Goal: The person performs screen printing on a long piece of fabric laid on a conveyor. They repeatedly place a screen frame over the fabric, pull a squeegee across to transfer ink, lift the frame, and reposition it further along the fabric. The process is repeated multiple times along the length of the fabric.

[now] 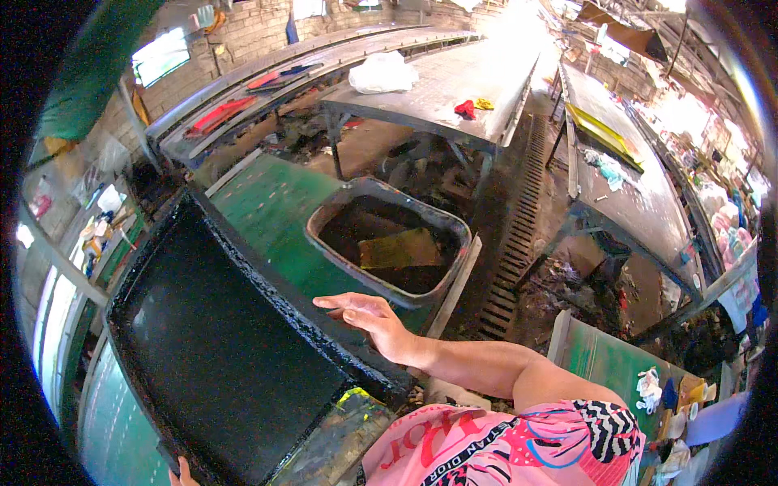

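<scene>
A large rectangular printing screen [227, 324] with a black, wet-looking surface and a raised dark rim lies tilted in front of me. My right hand [369, 320] is open just over its right rim, palm turned inward and fingers stretched to the left, holding nothing. At the lower edge, only the fingertips of my left hand [183, 472] show, closed at the screen's near left rim; the rest is cut off. A yellow-smeared, stained panel [340, 429] covers the screen's near right end, by my pink patterned clothing.
A green tabletop [267, 198] runs beneath the screen. On it stands a dark, stained tub [320, 235] with a yellowish flat piece [399, 249] inside. Beyond are long tables [438, 89], a white plastic bag [384, 74] and a slotted floor grate [512, 235]. A yellow-green frame [604, 134] lies at right.
</scene>
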`<state>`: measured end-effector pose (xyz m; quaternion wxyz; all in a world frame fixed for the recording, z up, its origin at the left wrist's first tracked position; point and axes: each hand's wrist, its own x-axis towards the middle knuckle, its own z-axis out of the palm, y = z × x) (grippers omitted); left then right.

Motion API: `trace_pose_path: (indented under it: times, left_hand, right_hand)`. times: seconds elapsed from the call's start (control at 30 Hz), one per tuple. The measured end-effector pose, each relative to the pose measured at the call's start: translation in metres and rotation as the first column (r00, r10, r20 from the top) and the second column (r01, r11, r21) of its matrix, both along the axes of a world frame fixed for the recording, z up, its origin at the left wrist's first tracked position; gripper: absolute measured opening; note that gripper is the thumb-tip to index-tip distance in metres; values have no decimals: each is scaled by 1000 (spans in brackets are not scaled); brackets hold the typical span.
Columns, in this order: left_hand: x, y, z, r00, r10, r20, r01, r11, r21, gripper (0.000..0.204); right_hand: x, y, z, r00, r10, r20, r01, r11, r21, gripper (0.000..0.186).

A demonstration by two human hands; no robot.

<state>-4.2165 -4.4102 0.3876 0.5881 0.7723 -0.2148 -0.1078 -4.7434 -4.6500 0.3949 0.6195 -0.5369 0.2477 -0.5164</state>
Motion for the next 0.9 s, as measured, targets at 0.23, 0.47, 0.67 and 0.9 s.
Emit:
trace_pose_path:
  times: [0.23, 0.47, 0.67, 0.9]
  left_hand:
    - [-113, -100, 13, 998, 64, 10, -65, 997, 39, 45]
    - [-306, -232, 6, 987, 136, -84, -143, 985, -97, 35]
    - [-508, -326, 35, 999, 37, 15, -35, 991, -127, 22]
    - [-602, -388, 52, 976, 96, 194, -117, 988, 102, 21]
  right_hand:
    - [-98, -114, -8, 993, 23, 115, -24, 1000, 6, 45]
    - [-304, -282, 16, 990, 121, 76, -120, 992, -26, 55]
    - [-488, -386, 6, 991, 100, 91, -101, 995, -1, 55]
    - [-601, -447, 16, 995, 61, 78, -63, 998, 19, 55]
